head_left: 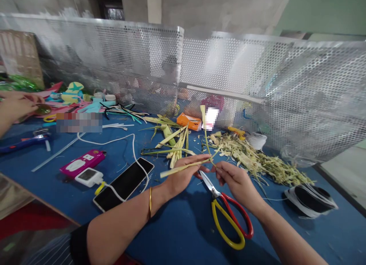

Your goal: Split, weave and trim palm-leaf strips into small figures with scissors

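Note:
My left hand (pixel 183 175) is closed on a pale green leaf strip (pixel 183 166) that lies across its fingers and sticks out to the left. My right hand (pixel 233 179) pinches the same plant piece where a thin upright stalk (pixel 205 131) rises from it. Both hands meet above the blue table (pixel 177 227). Scissors (pixel 225 215) with a red and a yellow handle lie on the table right under my hands, blades pointing up-left. More cut leaf strips (pixel 175 143) lie just behind my left hand.
A heap of leaf scraps (pixel 257 158) lies to the right, a black spool (pixel 310 198) beyond it. A phone (pixel 124 183), a white charger (pixel 88 176) and a pink device (pixel 82 161) lie left. Another person's hand (pixel 15 105) is at far left. A perforated metal screen (pixel 228 86) closes the back.

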A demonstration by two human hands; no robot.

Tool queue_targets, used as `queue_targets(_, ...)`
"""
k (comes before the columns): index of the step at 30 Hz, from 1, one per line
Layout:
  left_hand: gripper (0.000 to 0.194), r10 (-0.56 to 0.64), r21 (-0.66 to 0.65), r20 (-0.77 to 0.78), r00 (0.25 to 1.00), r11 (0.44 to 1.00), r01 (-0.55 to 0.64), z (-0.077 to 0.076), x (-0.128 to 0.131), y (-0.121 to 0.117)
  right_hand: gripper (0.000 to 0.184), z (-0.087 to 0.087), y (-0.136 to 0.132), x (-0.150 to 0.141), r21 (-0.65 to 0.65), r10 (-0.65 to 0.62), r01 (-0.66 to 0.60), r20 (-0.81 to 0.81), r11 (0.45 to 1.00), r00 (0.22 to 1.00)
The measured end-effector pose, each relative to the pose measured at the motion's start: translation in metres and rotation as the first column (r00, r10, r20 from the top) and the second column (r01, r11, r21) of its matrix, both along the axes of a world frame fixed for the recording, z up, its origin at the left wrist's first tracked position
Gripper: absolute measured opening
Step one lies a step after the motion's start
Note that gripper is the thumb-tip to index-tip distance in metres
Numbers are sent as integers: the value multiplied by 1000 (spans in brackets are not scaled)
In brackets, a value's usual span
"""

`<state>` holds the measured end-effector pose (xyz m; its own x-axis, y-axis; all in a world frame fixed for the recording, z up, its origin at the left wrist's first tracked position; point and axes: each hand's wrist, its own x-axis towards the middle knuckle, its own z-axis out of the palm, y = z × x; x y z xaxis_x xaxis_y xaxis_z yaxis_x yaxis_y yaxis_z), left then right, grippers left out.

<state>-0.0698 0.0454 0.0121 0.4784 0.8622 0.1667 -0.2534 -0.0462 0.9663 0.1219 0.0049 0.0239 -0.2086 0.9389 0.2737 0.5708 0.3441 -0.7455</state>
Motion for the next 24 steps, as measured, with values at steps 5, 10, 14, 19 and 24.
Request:
queue_targets(5, 42, -140, -273, 209, 968, 942, 195, 0, -2, 4, 27, 6, 0, 4, 35, 21, -23, 60, 999, 998)
queue_targets(10, 36, -65, -344, 165, 984, 931, 119, 2, 3, 2, 28, 8, 0, 4, 77, 16, -29, 161, 997, 987)
queue_targets(14, 29, 22, -333, 88, 996, 943, 8, 2, 6, 2, 25, 8, -6, -2, 181, -41, -27, 364, 983, 930)
queue_targets(19, 32, 4, -444, 52, 999, 896, 20, -1, 6, 0, 25, 4, -14, -12, 297, -144, -61, 621, 953, 771)
queue_targets(24, 20, 86, -501, 18, 996, 863, -66, 2, 5, -2, 30, 3, -19, -20, 389, -254, -28, 653, 921, 714)
